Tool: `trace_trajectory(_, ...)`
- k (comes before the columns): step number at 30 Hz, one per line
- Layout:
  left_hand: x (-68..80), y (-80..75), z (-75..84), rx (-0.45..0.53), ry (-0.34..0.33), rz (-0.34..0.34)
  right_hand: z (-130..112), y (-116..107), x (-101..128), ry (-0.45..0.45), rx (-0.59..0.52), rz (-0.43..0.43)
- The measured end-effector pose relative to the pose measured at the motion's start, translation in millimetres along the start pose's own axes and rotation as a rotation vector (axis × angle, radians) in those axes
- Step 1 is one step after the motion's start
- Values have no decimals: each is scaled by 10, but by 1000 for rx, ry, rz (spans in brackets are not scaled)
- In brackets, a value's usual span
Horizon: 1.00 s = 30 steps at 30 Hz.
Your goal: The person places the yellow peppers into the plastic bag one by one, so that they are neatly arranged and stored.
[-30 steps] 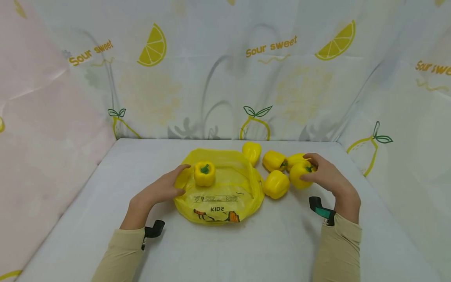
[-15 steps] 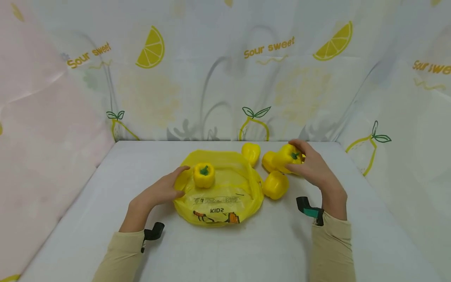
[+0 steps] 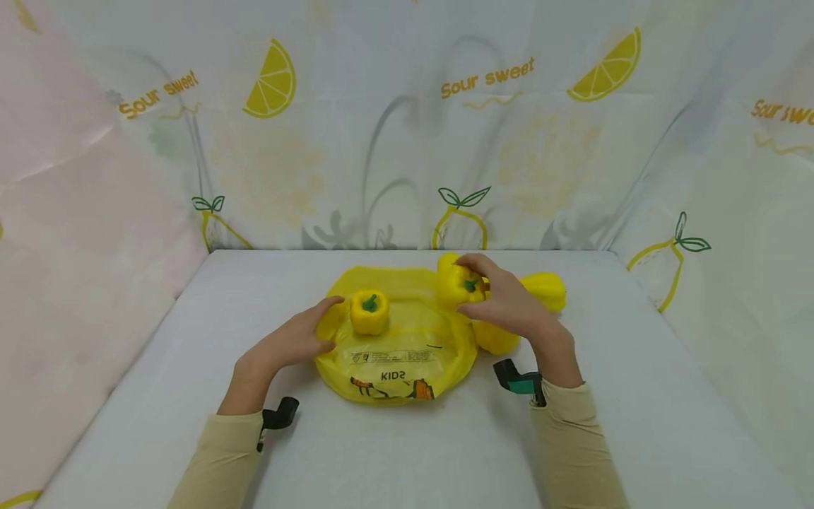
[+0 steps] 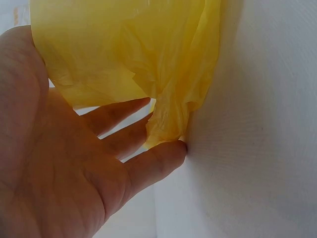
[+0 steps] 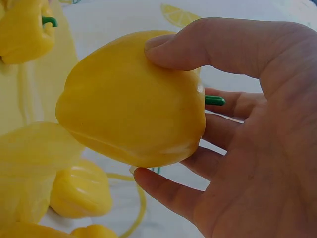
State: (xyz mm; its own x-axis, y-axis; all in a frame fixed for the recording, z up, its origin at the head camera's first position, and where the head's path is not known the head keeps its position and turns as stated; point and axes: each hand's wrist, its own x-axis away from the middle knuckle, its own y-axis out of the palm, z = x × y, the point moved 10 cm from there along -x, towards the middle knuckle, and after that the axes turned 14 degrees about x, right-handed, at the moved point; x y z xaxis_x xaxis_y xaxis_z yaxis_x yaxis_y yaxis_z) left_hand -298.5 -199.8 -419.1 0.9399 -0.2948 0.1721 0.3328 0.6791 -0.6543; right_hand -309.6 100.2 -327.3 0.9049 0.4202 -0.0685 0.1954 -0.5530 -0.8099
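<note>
The right hand (image 3: 509, 307) grips a pepper (image 3: 459, 285) over the bag (image 3: 407, 353) edge. The left hand (image 3: 289, 343), fingers flat, touches the bag. A loose grip could drop the pepper outside.

White table (image 3: 159, 367), cloth-covered.
We note a yellow plastic bag (image 3: 394, 353) and loose yellow bell peppers (image 3: 547, 288) lying directly on it.

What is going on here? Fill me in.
A person is handling yellow bell peppers at a white table. The right hand holds one pepper in a firm grip above the right edge of a yellow plastic bag. The left hand rests with straight fingers on the bag's left edge. One pepper on the bag already sits there; other peppers lie to the right.
</note>
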Motion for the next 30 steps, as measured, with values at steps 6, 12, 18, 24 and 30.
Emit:
trace_trajectory(6, -9, -4, 12, -3, 1, 3, -164, 356, -138, -34, 108, -85)
trace_trajectory(12, -13, 5, -4, 10, -8, 4, -243, 712, -263, -83, 192, -119)
trace_trajectory(18, -15, 5, -7, 11, -2, 1, -220, 909, -358, -121, 250, -88)
trace_trajectory(24, -8, 3, -5, 1, 3, 4, -318, 948, -389, -179, 284, -25)
trace_trajectory(30, 1, 5, -32, 15, -5, 7, -334, 1040, -428, -189, 287, 7)
